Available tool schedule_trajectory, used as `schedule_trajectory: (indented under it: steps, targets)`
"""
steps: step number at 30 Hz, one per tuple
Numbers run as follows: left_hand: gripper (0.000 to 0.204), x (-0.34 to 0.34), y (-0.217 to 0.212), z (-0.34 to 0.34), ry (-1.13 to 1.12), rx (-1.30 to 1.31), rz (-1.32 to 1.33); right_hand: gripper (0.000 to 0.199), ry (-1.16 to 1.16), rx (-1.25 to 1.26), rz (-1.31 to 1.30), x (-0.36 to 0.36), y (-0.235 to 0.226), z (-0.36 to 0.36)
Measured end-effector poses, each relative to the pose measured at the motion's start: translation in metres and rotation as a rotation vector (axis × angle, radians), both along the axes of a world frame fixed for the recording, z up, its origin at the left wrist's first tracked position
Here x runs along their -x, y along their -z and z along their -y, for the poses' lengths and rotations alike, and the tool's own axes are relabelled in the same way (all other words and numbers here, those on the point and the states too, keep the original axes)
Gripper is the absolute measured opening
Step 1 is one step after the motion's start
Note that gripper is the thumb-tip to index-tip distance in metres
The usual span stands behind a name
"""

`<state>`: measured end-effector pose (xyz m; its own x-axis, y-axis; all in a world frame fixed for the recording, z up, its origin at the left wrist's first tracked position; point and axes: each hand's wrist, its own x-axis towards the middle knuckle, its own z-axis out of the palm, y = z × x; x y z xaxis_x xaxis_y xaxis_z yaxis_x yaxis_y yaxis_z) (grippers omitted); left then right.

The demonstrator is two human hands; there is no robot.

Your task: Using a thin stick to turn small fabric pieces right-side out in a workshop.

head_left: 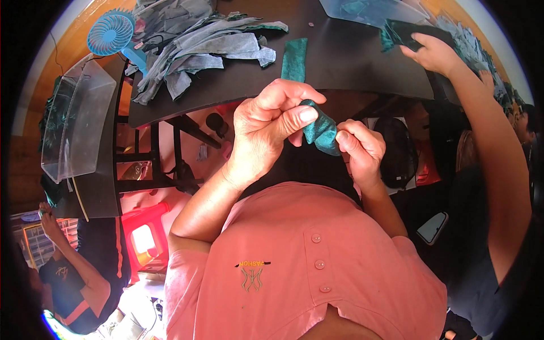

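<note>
Between my two hands is a small piece of shiny dark-green velvet fabric (323, 133), folded and bunched, held up in front of the table edge. My left hand (263, 124) pinches its upper left end between thumb and fingers. At its lower right end, my right hand (362, 148) grips it with the thumb against curled fingers. A flat green velvet strip (294, 59) lies on the table just beyond my left hand. Left of that strip spreads a loose pile of grey-backed fabric strips (218, 48).
A blue fan (111, 32) stands by the pile on the dark table (351, 68). Clear plastic bins (79, 122) sit at far left and top right. On the right, a co-worker's hand (433, 54) holds dark-green fabric. Another person (73, 283) works at lower left, near a red stool (141, 238).
</note>
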<state>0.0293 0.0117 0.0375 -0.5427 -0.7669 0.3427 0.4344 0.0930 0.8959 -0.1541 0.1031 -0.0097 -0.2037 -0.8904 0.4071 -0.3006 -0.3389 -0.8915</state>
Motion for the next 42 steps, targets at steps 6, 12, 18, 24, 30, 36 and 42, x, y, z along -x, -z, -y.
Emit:
schedule_trajectory:
  steps: [6, 12, 18, 24, 30, 36, 42]
  targets:
    - [0.021, 0.001, -0.001, -0.001, 0.0, 0.024, 0.058, 0.015, 0.018, -0.007, 0.139, -0.009, 0.005, -0.004]
    - [0.016, 0.003, 0.001, -0.002, 0.032, 0.087, 0.042, 0.015, 0.055, -0.026, 0.129, -0.012, 0.001, -0.011]
    - [0.012, 0.009, 0.003, -0.002, 0.094, 0.052, -0.017, 0.015, 0.142, 0.047, -0.01, -0.016, -0.005, -0.013]
    - [0.026, 0.009, -0.002, -0.006, 0.166, -0.13, -0.076, 0.012, -0.001, -0.129, 0.478, -0.017, -0.003, -0.011]
    - [0.024, 0.008, 0.004, -0.009, 0.042, -0.154, -0.005, 0.007, 0.237, 0.185, 0.079, -0.015, -0.002, -0.007]
    - [0.018, 0.009, 0.007, -0.005, -0.053, -0.037, 0.023, 0.012, 0.099, -0.009, 0.079, -0.011, -0.003, -0.014]
    - [0.022, 0.014, 0.003, -0.01, -0.161, 0.072, 0.091, 0.016, 0.196, 0.009, 0.061, -0.024, -0.011, -0.018]
